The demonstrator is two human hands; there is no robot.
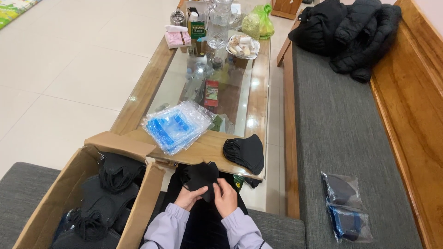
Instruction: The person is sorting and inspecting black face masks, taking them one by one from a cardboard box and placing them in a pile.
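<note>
Both hands, left hand [188, 197] and right hand [226, 197], pinch a black mask [201, 177] before the glass-topped table [138, 99] on pale tiles.

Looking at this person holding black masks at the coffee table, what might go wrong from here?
The stack of black masks lies at the very edge of the table, partly overhanging, so a knock might tip it to the floor. The pile of clear bags looks slippery and may slide. The masks held by the left hand and right hand could slip onto the lap.
</note>
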